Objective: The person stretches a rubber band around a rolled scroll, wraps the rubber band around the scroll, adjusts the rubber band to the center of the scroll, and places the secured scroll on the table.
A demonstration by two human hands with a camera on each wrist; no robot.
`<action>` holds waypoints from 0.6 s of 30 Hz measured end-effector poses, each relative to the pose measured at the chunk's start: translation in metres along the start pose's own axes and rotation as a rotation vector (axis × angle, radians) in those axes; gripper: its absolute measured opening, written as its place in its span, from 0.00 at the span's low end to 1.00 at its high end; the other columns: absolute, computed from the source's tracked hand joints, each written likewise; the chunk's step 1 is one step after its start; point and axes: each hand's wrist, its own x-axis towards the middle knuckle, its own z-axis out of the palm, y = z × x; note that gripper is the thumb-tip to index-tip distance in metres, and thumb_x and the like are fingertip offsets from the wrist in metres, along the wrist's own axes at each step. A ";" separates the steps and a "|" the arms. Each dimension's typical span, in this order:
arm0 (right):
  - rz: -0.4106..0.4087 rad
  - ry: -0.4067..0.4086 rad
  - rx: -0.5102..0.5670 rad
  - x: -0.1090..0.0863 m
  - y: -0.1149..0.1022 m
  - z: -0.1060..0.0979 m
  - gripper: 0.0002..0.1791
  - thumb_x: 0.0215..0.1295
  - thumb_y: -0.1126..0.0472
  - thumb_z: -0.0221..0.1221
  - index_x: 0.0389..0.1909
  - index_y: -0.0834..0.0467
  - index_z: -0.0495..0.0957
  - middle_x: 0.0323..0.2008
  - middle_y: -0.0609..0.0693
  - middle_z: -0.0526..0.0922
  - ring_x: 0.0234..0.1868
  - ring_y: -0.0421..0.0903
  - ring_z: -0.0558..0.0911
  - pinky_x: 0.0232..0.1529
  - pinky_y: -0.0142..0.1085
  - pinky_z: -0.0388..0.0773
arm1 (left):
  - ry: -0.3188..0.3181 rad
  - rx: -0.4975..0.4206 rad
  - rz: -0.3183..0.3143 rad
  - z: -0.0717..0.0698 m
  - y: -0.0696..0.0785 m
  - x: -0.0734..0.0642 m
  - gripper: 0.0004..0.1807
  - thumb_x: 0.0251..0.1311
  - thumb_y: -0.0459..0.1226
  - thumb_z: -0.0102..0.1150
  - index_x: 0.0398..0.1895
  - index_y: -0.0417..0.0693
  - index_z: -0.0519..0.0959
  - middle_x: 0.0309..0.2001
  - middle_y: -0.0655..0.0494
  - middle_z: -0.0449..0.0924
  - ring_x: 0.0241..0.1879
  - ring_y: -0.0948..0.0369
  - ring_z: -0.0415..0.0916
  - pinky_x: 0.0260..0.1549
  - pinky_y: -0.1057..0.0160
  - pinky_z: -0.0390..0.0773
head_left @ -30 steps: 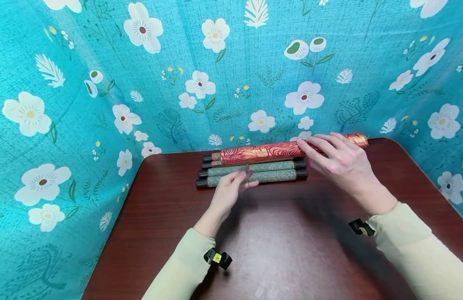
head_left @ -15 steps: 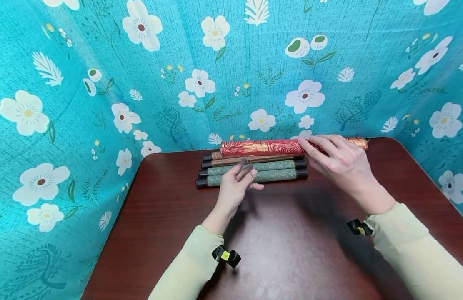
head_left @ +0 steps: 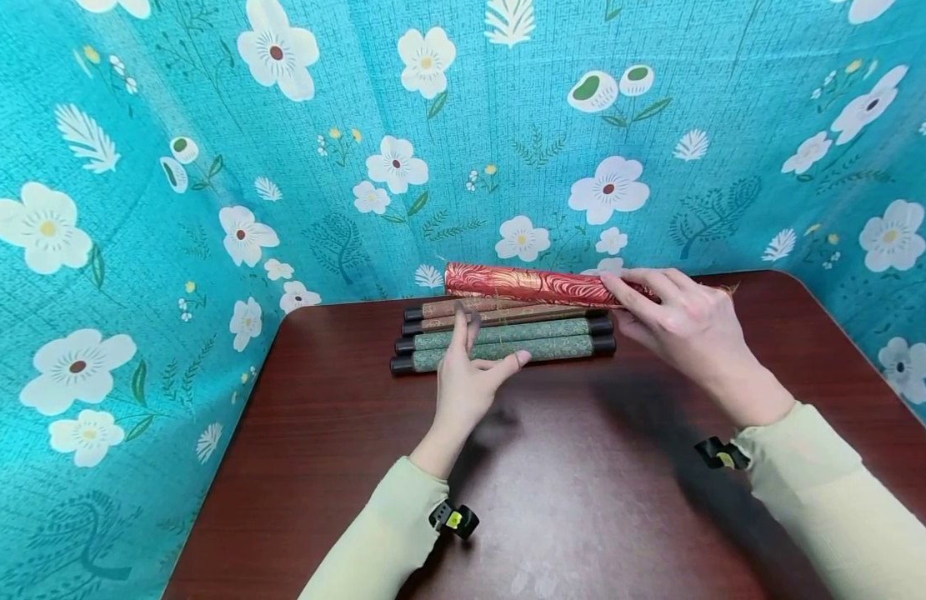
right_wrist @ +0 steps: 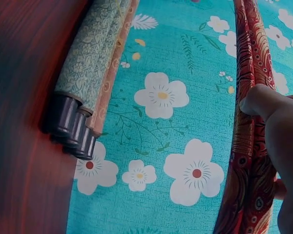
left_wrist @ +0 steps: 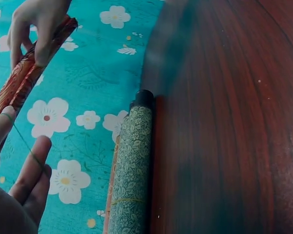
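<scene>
My right hand (head_left: 683,333) grips a red and gold patterned fabric roll (head_left: 526,285) near its right part, its left end lifted over the scrolls. The right wrist view shows the roll (right_wrist: 244,141) as two tubes lying side by side, with the thumb pressed along them. My left hand (head_left: 466,385) is spread below the roll, fingers and thumb extended. In the left wrist view a thin green string (left_wrist: 25,141) is stretched between its thumb and fingers. Green scrolls (head_left: 545,352) and brown scrolls (head_left: 451,309) with black end knobs lie just beyond the left hand.
A dark red-brown wooden table (head_left: 320,450) bears the scrolls near its back edge. A turquoise floral cloth (head_left: 312,150) hangs behind it and at both sides. A thin yellow band (left_wrist: 127,200) circles one green scroll.
The red roll's left end has risen from the brown scrolls, tilting the roll. My left hand has moved slightly right and spread its fingers wider. The right hand keeps its grip.
</scene>
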 end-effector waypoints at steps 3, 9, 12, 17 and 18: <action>0.015 -0.031 0.013 0.000 0.000 -0.001 0.36 0.55 0.64 0.76 0.68 0.56 0.82 0.49 0.63 0.87 0.40 0.65 0.87 0.24 0.61 0.84 | 0.056 0.080 0.070 0.001 0.000 -0.003 0.69 0.57 0.51 0.81 0.89 0.62 0.38 0.81 0.56 0.63 0.39 0.64 0.91 0.55 0.52 0.86; 0.049 -0.056 0.027 0.000 -0.001 -0.001 0.36 0.52 0.63 0.77 0.67 0.55 0.83 0.48 0.61 0.86 0.38 0.62 0.87 0.21 0.58 0.83 | 0.189 0.353 0.272 -0.001 -0.006 -0.006 0.65 0.58 0.55 0.79 0.89 0.70 0.41 0.70 0.58 0.80 0.36 0.68 0.90 0.39 0.54 0.86; 0.058 -0.051 0.041 0.000 -0.002 -0.001 0.33 0.55 0.63 0.74 0.66 0.56 0.84 0.46 0.61 0.86 0.36 0.61 0.87 0.18 0.56 0.81 | 0.266 0.517 0.426 -0.006 -0.008 -0.005 0.61 0.59 0.55 0.79 0.89 0.65 0.49 0.64 0.56 0.85 0.27 0.67 0.86 0.20 0.61 0.74; 0.100 -0.074 0.073 0.001 -0.004 -0.001 0.30 0.57 0.62 0.71 0.64 0.56 0.85 0.46 0.59 0.86 0.34 0.58 0.86 0.19 0.54 0.81 | 0.405 0.789 0.693 -0.022 -0.008 0.000 0.51 0.58 0.52 0.81 0.83 0.57 0.67 0.70 0.57 0.81 0.14 0.62 0.71 0.09 0.68 0.56; 0.110 -0.076 0.081 0.001 -0.004 0.000 0.30 0.56 0.62 0.71 0.64 0.55 0.85 0.46 0.59 0.86 0.34 0.57 0.86 0.19 0.54 0.80 | 0.436 0.847 0.737 -0.025 -0.007 0.002 0.49 0.58 0.52 0.81 0.82 0.57 0.69 0.68 0.57 0.82 0.12 0.62 0.68 0.08 0.67 0.57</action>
